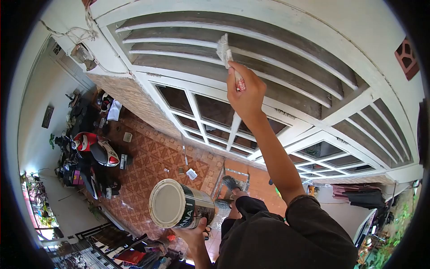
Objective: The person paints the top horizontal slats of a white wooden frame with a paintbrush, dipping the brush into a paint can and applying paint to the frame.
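Note:
My right hand point(247, 89) is raised at the white louvre slats point(179, 41) above the windows, its fingers closed round a paintbrush point(228, 55). The brush points upward, and its pale, paint-coated bristles overlap the slats in this view. Lower down, my left hand point(195, 234) grips a paint can point(197, 207) from below and the side. The can is tilted toward me, with a dark green label and a round cream top facing up.
Beneath the slats are white-framed window panes point(215, 110). Far below, my feet point(230, 183) stand over a tiled floor point(148, 157). Motorbikes point(96, 150) are parked at the left, and a white tray point(191, 174) lies on the tiles. Dark clothes point(365, 197) hang at the right.

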Action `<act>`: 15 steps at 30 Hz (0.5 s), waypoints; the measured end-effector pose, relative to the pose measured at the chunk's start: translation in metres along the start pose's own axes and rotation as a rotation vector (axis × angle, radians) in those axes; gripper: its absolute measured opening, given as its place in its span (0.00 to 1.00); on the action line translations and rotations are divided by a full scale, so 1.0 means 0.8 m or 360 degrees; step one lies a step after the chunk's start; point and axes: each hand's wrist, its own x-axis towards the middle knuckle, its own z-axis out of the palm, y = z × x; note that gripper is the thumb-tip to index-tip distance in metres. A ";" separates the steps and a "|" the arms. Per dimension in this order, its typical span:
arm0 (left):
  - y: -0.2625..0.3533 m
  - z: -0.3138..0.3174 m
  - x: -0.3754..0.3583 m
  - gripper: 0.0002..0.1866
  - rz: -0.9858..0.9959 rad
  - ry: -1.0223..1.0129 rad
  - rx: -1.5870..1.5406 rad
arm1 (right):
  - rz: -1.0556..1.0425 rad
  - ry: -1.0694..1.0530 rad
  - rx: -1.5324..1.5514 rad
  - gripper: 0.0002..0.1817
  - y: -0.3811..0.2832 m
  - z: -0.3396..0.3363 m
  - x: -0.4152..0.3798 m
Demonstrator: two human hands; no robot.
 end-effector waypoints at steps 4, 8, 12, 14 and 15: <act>0.014 0.019 0.004 0.62 -0.0078 -0.0014 0.0044 | 0.0060 0.0001 -0.0166 0.16 0.017 -0.035 -0.007; -0.006 0.016 0.007 0.63 -0.0060 -0.0115 -0.0030 | -0.0027 -0.0023 -0.0444 0.18 0.025 -0.099 -0.026; -0.010 0.017 0.011 0.65 0.0022 -0.0182 -0.0019 | -0.0063 -0.0118 -0.0637 0.20 0.013 -0.172 -0.048; -0.010 0.020 0.011 0.65 0.0009 -0.0205 -0.0023 | -0.0114 -0.0279 -0.0574 0.22 0.003 -0.185 -0.048; -0.007 0.022 0.013 0.66 -0.0019 -0.0225 -0.0027 | -0.0192 -0.0321 -0.0496 0.23 -0.001 -0.182 -0.044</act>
